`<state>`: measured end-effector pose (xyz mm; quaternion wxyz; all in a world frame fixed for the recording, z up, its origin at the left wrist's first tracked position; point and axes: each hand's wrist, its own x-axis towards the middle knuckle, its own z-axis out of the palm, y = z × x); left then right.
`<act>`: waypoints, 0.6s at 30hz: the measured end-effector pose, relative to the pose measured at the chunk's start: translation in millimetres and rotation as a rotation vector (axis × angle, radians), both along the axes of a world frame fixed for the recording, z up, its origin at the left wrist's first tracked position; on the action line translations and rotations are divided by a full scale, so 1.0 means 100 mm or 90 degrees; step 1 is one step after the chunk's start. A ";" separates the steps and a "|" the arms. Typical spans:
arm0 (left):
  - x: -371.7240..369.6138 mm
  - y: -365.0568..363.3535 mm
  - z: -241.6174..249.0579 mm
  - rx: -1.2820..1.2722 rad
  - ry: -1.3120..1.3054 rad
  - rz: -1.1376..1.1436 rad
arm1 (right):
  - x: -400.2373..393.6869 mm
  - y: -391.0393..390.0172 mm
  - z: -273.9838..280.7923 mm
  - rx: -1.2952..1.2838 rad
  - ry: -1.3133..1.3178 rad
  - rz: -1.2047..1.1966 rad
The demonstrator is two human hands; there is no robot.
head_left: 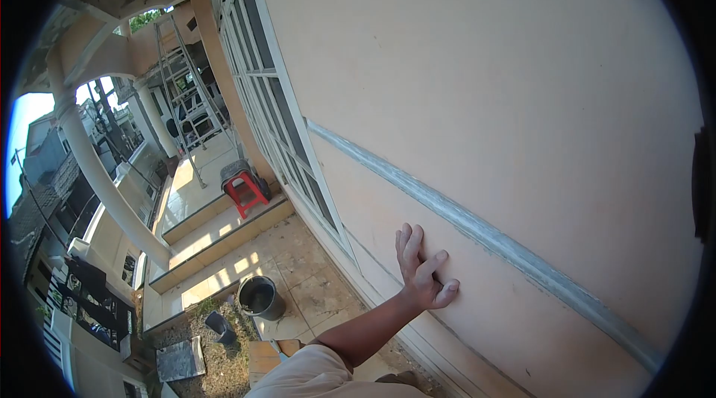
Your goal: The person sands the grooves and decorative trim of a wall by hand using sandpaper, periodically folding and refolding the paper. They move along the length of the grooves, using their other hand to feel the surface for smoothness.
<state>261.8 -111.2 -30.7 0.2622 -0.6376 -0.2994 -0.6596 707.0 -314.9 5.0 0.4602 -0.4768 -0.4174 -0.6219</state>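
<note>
My left hand (426, 273) is at the peach wall (522, 92), below a grey horizontal moulding strip (455, 212). Its fingers are spread and slightly bent, holding nothing, and the fingertips look pale and dusty. The moulding runs from the white window frame (287, 92) down to the lower right of the view. Past my sleeve (321, 376) lies a brown wooden surface (262, 359) with a thin grey tool (278, 350) on it, partly hidden. My right hand is out of sight.
A black bucket (261, 298) stands on the tiled floor, with a smaller dark container (220, 327) on the gravel beside it. Steps (224, 245) lead to a porch, where a red stool (246, 193) and a metal ladder (183, 92) stand. White columns (104, 167) line the left.
</note>
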 end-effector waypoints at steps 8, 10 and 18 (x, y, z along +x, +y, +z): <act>0.00 -0.02 0.07 -0.022 0.045 0.053 | -0.07 -0.01 0.11 -0.045 0.016 0.090; 0.01 -0.01 0.08 -0.020 0.043 0.053 | 0.16 -0.06 0.02 -0.069 -0.036 0.048; 0.02 -0.02 0.08 -0.018 0.039 0.045 | 0.32 -0.50 -0.15 -0.278 0.040 -0.012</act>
